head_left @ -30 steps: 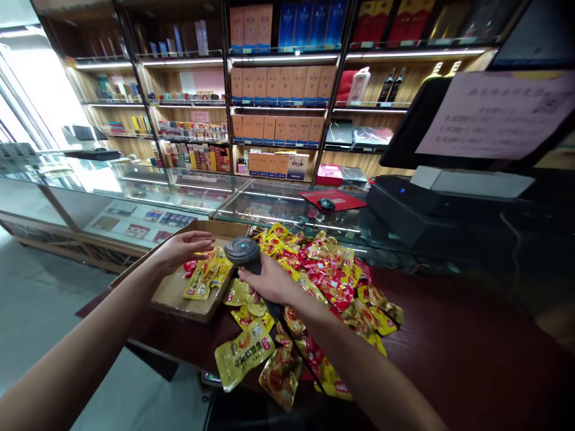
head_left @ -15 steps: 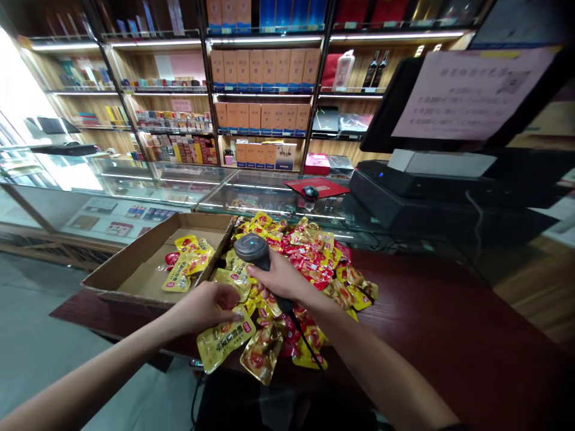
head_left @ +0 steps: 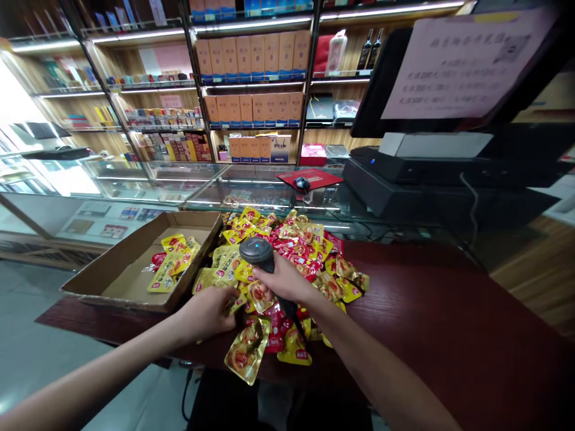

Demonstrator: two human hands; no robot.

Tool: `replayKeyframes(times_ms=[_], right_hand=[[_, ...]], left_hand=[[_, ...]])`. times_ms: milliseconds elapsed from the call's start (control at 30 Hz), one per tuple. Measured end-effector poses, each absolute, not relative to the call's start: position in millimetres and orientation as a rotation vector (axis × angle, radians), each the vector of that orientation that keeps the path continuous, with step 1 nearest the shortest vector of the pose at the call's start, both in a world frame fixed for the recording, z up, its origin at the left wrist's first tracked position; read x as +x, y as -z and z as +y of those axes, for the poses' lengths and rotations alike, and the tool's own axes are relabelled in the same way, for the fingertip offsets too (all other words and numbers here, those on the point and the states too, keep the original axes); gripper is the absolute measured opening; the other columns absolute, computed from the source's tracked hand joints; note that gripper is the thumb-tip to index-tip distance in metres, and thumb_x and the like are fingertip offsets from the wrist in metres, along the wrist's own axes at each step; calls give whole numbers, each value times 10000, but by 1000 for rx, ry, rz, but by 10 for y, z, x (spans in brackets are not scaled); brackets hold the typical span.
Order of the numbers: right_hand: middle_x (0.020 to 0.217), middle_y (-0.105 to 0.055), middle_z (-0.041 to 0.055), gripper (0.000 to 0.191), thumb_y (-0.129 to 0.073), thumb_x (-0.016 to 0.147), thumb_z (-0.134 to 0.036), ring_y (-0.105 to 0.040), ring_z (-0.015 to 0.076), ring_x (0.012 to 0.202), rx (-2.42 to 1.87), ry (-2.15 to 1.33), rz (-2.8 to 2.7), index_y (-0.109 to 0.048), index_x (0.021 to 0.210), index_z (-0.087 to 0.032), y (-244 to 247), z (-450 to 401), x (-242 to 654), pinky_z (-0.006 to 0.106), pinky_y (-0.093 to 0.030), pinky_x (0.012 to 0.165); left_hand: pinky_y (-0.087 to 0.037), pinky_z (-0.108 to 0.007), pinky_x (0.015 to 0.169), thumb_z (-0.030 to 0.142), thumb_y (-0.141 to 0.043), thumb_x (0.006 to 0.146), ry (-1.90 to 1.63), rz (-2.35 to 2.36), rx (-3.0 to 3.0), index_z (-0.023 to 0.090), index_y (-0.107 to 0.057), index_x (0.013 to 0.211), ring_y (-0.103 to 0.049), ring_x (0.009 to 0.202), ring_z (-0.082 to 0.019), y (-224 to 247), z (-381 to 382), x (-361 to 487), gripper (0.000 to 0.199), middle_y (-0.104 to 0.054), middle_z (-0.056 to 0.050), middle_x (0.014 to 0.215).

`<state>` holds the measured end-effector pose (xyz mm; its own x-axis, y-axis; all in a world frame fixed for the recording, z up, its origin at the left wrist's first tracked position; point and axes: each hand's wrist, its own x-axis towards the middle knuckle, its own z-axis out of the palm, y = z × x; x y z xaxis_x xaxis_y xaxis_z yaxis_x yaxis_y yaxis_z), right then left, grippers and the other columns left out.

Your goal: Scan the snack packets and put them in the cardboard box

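Note:
My right hand (head_left: 287, 278) is wrapped round the handle of a black handheld scanner (head_left: 257, 250), its head pointing up and left over the packets. My left hand (head_left: 213, 311) is closed with the fingertips on a yellow packet (head_left: 237, 303), which the hand mostly hides. Red, yellow and gold snack packets (head_left: 305, 248) lie heaped on the dark red table around both hands. Near the front edge, a gold packet (head_left: 248, 350) lies below the scanner. To the left, an open cardboard box (head_left: 112, 299) holds several yellow packets (head_left: 173, 266) and a red one.
Behind the heap runs a glass counter (head_left: 202, 182) with a mouse (head_left: 302, 183) on a red mat (head_left: 327, 178). A monitor bearing a paper sign (head_left: 453, 72) stands at the right above a black cash drawer (head_left: 404, 191). Lit shelves hold boxes and bottles.
The yellow packet under my left hand is now mostly hidden, and that hand has closed in. The view has shifted slightly, moving the box left. The scanner stays in my right hand.

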<state>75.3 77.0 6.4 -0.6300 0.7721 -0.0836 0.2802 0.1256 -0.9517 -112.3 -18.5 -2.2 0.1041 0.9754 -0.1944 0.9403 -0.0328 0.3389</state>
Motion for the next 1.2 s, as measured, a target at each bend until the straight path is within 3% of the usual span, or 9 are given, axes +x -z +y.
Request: replayKeyframes(times_ms=[100, 300, 467, 633, 900, 1033, 1200], right_hand=[[589, -585, -23, 241, -576, 830, -336, -592, 145, 413, -1039, -1547, -1918, -482, 992, -183, -70, 850, 813, 245, -461, 380], [567, -562, -20, 216, -601, 822, -363, -564, 133, 412, -1039, -1536, -1804, -508, 901, -184, -152, 1118, 944, 271, -485, 401], [566, -564, -13, 232, -584, 836, -403, -547, 127, 401, -1066, -1569, -1684, -517, 865, -184, -285, 1301, 1066, 278, -484, 405], [565, -553, -29, 272, -609, 818, -405, -534, 122, 401, -1141, -1567, -1712, -522, 949, -184, -249, 1374, 1145, 283, -494, 409], [699, -627, 18, 357, -624, 809, -384, -582, 136, 517, -1218, -1437, -1689, -542, 1105, -202, -55, 1389, 1095, 260, -488, 460], [623, -605, -3, 340, -627, 808, -365, -590, 156, 532, -1232, -1498, -1706, -552, 1103, -214, -28, 1365, 1031, 283, -501, 494], [680, -626, 7, 355, -631, 805, -352, -625, 179, 601, -1229, -1472, -1728, -545, 1125, -226, 1, 1349, 977, 313, -531, 545]], left_hand=[[-422, -239, 581, 271, -576, 679, -330, 1748, 1785, 184, -678, 823, -612, 646, -171, -117, 114, -1213, 197, -658, -5, 674], [-517, -290, 650, 378, -745, 648, -883, 1304, 1155, 175, -693, 953, -673, 752, -209, -264, 894, -1296, 371, -725, -64, 872], [-529, -296, 732, 284, -808, 591, -1283, 1081, 909, 160, -663, 967, -672, 794, -180, -161, 1570, -1016, 421, -719, -74, 922], [-523, -284, 773, 162, -832, 514, -1379, 960, 884, 157, -647, 968, -675, 836, -179, -126, 1881, -898, 489, -721, -55, 911], [-501, -229, 609, 316, -828, 550, -1361, 1182, 1040, 164, -670, 1005, -671, 825, -194, 25, 1928, -1028, 505, -724, -68, 981], [-505, -236, 639, 334, -826, 553, -1345, 1221, 1009, 166, -684, 1017, -670, 892, -214, 83, 1971, -1051, 513, -720, -82, 1035], [-514, -254, 676, 338, -834, 537, -1314, 1241, 982, 170, -706, 992, -664, 949, -238, 73, 1973, -1057, 502, -711, -92, 1073]])
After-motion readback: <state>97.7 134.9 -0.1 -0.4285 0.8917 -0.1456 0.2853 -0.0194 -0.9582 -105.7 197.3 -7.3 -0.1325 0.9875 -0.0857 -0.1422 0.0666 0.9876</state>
